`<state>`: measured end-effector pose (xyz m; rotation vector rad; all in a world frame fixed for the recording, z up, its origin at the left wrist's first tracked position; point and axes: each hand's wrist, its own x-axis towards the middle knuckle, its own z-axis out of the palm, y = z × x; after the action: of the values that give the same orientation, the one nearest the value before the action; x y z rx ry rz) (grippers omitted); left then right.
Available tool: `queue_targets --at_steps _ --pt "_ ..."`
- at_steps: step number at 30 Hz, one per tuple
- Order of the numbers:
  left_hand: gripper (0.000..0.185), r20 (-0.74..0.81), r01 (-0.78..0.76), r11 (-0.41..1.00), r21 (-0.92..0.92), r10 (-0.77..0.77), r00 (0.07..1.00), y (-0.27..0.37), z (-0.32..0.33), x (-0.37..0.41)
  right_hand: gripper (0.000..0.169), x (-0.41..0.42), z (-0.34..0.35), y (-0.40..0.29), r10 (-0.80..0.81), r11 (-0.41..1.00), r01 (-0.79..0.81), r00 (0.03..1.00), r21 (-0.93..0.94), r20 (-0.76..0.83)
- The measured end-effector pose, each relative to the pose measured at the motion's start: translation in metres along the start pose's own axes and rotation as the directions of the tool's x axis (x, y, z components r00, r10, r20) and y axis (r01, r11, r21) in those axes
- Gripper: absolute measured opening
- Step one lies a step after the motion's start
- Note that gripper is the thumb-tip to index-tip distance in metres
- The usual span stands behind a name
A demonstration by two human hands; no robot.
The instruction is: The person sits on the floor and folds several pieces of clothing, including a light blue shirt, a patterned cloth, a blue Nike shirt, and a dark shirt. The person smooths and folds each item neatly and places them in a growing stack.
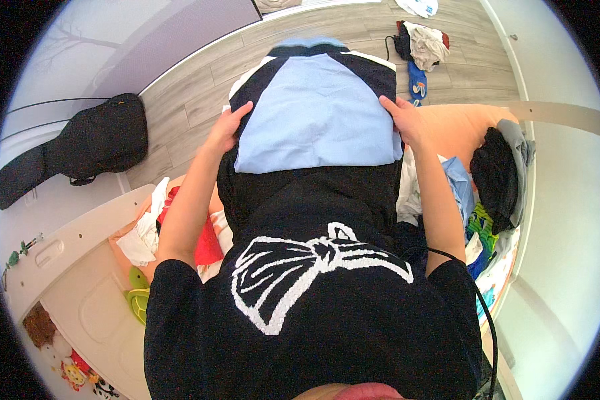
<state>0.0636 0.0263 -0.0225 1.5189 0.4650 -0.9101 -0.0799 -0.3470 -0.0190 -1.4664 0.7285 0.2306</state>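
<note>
A folded light-blue garment (315, 115) with black and white shoulder panels lies across my black-clad lap. My left hand (225, 127) grips its left edge, thumb on top of the black panel. On the opposite edge my right hand (405, 117) holds the garment the same way, with the fingers mostly hidden underneath. The garment's lower fold faces my body. A red cloth (207, 245) and a white cloth (142, 240) lie beside my left arm. Close to my right arm are a white cloth (409, 192) and a light-blue cloth (457, 185).
A black instrument bag (105, 135) leans at the left. Clothes (427, 47) and a blue item (416, 82) lie on the wood-look floor (200, 85). Black clothing (495, 180) is piled at the bed's right side. Plush toys (72, 370) sit lower left, near a green turtle toy (139, 295).
</note>
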Motion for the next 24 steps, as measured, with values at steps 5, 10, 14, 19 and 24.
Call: queue_targets --at_steps 5,10,14,19,24 --pt "0.048 -0.148 -0.267 0.941 0.207 0.300 0.942 -0.002 0.002 0.004 0.047 0.015 -0.004 0.030 -0.404 0.862 0.255 0.867 -0.437 -0.291" --pt "0.049 -0.120 -0.168 0.961 0.220 0.197 0.973 -0.011 0.008 -0.005 0.060 0.004 0.000 0.034 -0.210 0.938 0.111 0.936 -0.329 -0.281" --pt "0.054 -0.236 -0.073 0.971 0.228 0.128 0.963 -0.021 -0.003 -0.009 0.056 -0.022 0.010 0.024 -0.304 0.874 0.130 0.897 -0.468 -0.320" --pt "0.045 -0.199 -0.403 0.702 0.587 0.608 0.769 -0.028 0.013 -0.023 0.044 -0.009 -0.001 0.032 -0.495 0.840 0.379 0.828 -0.387 -0.264" --pt "0.047 -0.154 -0.278 0.640 0.716 0.533 0.832 -0.036 0.006 -0.013 0.043 0.002 -0.033 0.040 -0.199 0.833 0.103 0.972 -0.544 -0.122"
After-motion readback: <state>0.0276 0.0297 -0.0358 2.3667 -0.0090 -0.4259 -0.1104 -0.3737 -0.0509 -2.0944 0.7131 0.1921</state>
